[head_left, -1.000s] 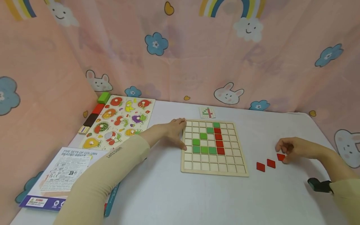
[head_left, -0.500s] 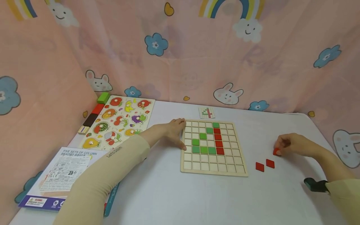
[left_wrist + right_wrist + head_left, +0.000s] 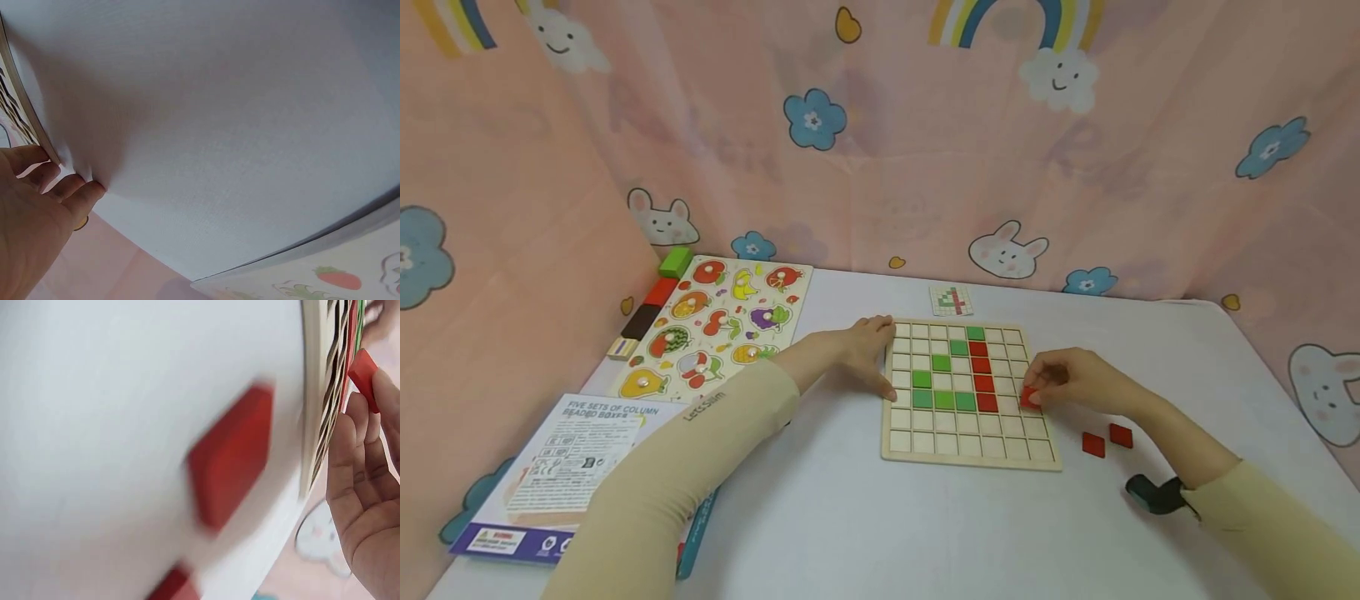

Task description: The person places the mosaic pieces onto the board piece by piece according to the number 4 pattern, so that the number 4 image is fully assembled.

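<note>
- The white surface (image 3: 865, 517) carries everything, with pink cartoon cloth hung behind it.
- At 9 o'clock lies a box (image 3: 561, 467) whose label reads "FIVE SETS OF COLUMN BEADED BOXES"; my sleeve reads "Let'sSlim".
- Beyond it, at 10 o'clock, sits a fruit puzzle (image 3: 722, 329).
- The grid board (image 3: 970, 454) lies in the middle, holding green and red tiles, with a small pattern card (image 3: 952, 300) just past it at 12 o'clock.
- My left hand (image 3: 868, 350) rests flat, fingers relaxed, against the board's 9 o'clock edge, as it did a second ago.
- My right hand (image 3: 1071, 382) has moved in from 3 o'clock and is now over the board's right columns.
- Its grip pinches a red tile (image 3: 1028, 397), a square with no long axis, tilted on edge just right of the red column.
- Two red tiles (image 3: 1107, 439) lie flat off the board at 4 o'clock.
</note>
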The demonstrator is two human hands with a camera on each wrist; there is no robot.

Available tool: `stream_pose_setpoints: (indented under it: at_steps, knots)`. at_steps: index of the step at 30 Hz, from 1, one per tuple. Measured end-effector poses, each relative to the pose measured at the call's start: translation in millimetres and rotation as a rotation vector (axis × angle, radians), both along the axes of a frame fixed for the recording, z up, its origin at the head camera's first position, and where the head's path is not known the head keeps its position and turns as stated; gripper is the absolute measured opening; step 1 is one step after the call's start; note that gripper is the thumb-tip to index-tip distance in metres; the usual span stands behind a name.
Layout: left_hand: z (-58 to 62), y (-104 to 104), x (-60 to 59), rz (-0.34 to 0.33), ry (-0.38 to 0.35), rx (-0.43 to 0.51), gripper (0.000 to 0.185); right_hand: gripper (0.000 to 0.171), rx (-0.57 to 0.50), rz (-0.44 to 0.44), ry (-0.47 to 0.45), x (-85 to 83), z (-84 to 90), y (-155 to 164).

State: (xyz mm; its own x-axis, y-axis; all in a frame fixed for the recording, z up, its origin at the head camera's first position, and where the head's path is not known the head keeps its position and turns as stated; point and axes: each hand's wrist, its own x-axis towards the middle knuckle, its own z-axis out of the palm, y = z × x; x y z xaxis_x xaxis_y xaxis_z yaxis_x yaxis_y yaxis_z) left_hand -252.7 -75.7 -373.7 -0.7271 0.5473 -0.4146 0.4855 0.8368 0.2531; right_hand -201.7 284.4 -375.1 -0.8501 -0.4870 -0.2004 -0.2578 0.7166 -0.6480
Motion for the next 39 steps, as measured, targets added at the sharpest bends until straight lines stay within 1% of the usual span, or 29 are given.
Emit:
stream_pose_setpoints:
  at_steps: [5, 9, 17, 25, 28, 32, 39]
  knots:
    - [-1.8, 0, -1.0, 0.001, 0.001, -0.002, 0.120, 0.012, -0.032, 0.070, -0.026, 6.9, -2.2, -33]
    - [-2.3, 0, -1.3, 0.001, 0.006, -0.003, 0.121, 0.007, -0.029, 0.106, -0.021, 11.7, -4.9, -47]
    - [-0.3, 1, -0.3, 0.002, 0.006, -0.006, 0.119, 0.005, -0.021, 0.103, -0.013, 15.4, -6.9, -51]
    - [-1.0, 0, -0.6, -0.002, 0.003, -0.002, 0.120, 0.006, 0.009, 0.107, 0.044, 18.1, -6.7, -53]
    - [-1.1, 0, -0.2, -0.002, -0.001, 0.001, 0.120, 0.007, 0.022, 0.121, 0.073, 19.2, -6.8, -51]
    - [-1.0, 0, 0.5, -0.001, -0.003, 0.003, 0.120, 0.008, 0.041, 0.124, 0.075, 19.3, -3.8, -40]
    - [-0.2, 0, 0.0, 0.009, -0.005, -0.001, 0.121, 0.012, 0.076, 0.054, 0.091, 17.7, 4.7, 2]
